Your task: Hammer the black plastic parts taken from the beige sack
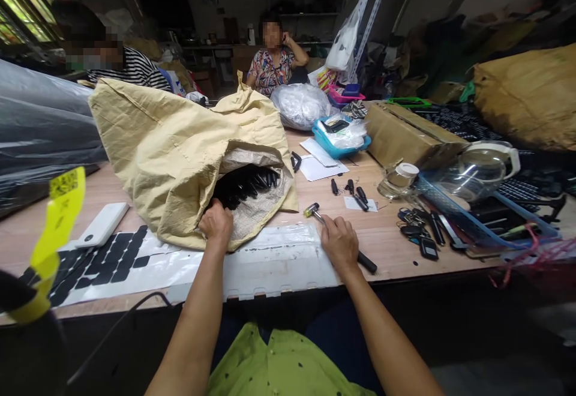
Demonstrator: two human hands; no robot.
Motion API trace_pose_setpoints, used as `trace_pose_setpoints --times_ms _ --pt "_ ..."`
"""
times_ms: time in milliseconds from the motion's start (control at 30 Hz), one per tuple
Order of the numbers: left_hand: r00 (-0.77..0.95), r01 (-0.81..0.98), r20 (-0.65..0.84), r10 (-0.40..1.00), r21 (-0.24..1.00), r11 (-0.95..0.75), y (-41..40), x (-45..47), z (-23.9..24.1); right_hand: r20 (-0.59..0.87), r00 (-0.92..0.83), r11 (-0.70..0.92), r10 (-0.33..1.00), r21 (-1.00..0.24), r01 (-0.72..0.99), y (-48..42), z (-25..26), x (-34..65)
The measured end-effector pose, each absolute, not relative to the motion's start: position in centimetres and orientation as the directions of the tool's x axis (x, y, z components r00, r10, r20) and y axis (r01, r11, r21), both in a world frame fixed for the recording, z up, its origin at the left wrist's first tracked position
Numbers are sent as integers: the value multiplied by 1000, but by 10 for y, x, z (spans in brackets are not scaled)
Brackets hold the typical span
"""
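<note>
A big yellow woven sack (171, 144) lies on its side on the wooden table (391, 240), its mouth facing me and full of black plastic parts (245, 185). My left hand (216, 222) reaches into the mouth with fingers curled and hidden among the parts. My right hand (339, 241) rests on the table edge, closed round the black handle of a small hammer (315, 211) whose head points toward the sack. A white sheet (270, 261) lies under both hands.
A sheet of black pads (105, 261) and a white power bank (102, 224) lie at left. Black key-fob shells (423, 228), blue trays (339, 138), a cardboard box (405, 135) and a glass jar (398, 180) crowd the right. Two people sit across the table.
</note>
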State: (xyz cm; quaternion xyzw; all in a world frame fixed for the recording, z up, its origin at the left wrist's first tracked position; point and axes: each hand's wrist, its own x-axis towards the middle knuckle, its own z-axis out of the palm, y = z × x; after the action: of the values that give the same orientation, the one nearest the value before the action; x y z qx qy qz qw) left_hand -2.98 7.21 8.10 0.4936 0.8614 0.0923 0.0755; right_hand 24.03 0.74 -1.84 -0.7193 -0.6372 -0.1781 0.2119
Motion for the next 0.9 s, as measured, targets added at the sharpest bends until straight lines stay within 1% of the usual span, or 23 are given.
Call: trace_pose_setpoints --times_ms 100,167,233,300,333,400,500,700,767,833,900 --pt "-439 853 28 898 328 406 55 -37 77 509 136 -113 850 -76 991 7 -17 238" --pt "-321 862 66 945 433 263 40 -39 70 498 144 -122 855 -77 990 8 -17 237" --pt "-115 818 29 993 569 78 24 -34 59 487 149 -128 860 -76 989 8 -16 237" --pt "134 730 -17 991 678 -87 10 -25 47 476 150 -130 867 -74 989 7 -15 236" --pt "233 698 -13 972 698 -158 5 -19 41 471 149 -130 870 -73 989 7 -14 236" --pt "349 683 40 936 673 -284 -2 -9 32 462 148 -127 874 -75 989 7 -13 237" --pt "401 690 103 910 620 -374 -1 2 25 451 150 -123 880 -89 988 6 -11 237" --pt "374 678 88 923 653 -337 11 10 17 393 184 -134 901 -153 979 10 -8 241" --pt "373 662 97 923 669 -337 12 11 16 379 206 -128 902 -221 967 8 -4 242" --pt "376 645 98 922 687 -336 12 10 16 396 239 -101 887 -338 936 -1 3 239" --pt "373 635 91 924 700 -325 11 10 17 424 246 -21 872 -469 883 -15 11 232"
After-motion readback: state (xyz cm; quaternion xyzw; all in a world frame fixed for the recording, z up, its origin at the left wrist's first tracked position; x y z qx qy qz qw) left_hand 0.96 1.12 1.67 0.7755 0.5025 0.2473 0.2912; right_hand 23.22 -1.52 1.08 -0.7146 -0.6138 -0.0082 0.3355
